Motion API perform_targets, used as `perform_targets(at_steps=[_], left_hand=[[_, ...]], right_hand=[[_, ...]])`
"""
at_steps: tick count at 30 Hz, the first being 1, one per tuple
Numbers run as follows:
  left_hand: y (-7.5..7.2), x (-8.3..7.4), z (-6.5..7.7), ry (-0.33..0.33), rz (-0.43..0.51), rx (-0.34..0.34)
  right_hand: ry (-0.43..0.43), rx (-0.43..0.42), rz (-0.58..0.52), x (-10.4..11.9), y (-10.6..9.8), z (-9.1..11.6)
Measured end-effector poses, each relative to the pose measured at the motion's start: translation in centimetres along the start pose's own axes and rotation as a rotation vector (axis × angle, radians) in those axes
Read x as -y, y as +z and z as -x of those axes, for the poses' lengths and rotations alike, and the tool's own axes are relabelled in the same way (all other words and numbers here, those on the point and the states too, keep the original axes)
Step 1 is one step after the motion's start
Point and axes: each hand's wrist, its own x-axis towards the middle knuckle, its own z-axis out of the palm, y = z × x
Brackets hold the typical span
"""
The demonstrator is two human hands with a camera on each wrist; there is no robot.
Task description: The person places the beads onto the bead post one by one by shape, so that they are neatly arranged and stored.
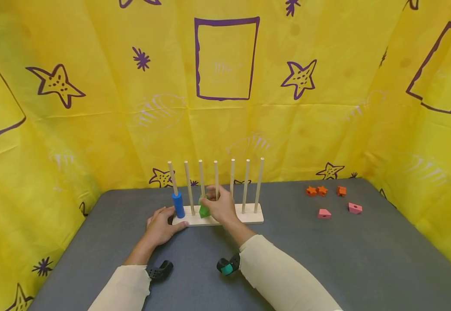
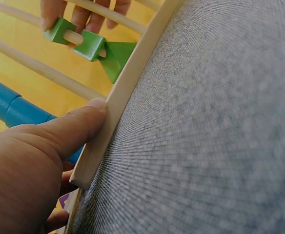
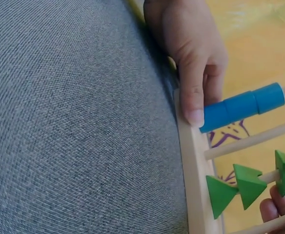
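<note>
Green blocks [image 3: 250, 186], partly hidden in head view, sit on the base's [image 1: 235, 218] third peg [image 1: 201, 177] from the left edge; right hand [image 1: 222, 208] pinches the topmost; left hand [image 1: 161, 226], fingers half-hidden, grips that edge.

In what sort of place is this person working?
Probably a small play or recording corner: a gray table backed by yellow patterned cloth, with a toy-like wooden peg stand carrying green blocks.

Right hand [image 1: 221, 208] pinches a green triangular block [image 3: 284, 176] on a peg [image 1: 201, 179] above two like blocks [image 3: 249, 186]; left hand [image 1: 161, 226] grips the upright wooden rack [image 1: 202, 221].
</note>
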Motion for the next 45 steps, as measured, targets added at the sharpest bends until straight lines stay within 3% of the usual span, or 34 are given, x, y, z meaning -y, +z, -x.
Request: perform_targets(at_steps=[15, 22, 29, 35, 39, 45], left_hand=[[0.0, 0.0, 0.0, -0.004, -0.005, 0.002], [0.2, -0.1, 0.1, -0.008, -0.009, -0.001], [0.2, 0.0, 0.0, -0.010, -0.009, -0.009], [0.2, 0.1, 0.1, -0.018, -0.015, 0.000], [0.1, 0.1, 0.1, -0.012, -0.010, -0.005], [0.1, 0.0, 0.1, 0.003, -0.001, -0.008]], right_hand=[[0.037, 0.024, 0.043, -0.7, -0.2, 0.5], [0.013, 0.057, 0.131, -0.1, -1.5, 1.4], [-0.118, 0.087, 0.190, 2.1, -4.2, 2.7], [-0.215, 0.090, 0.116, 4.3, -7.1, 4.0], [-0.284, 0.066, 0.082, 5.6, -9.4, 4.6], [-0.380, -0.019, 0.116, 6.4, -13.4, 5.0]])
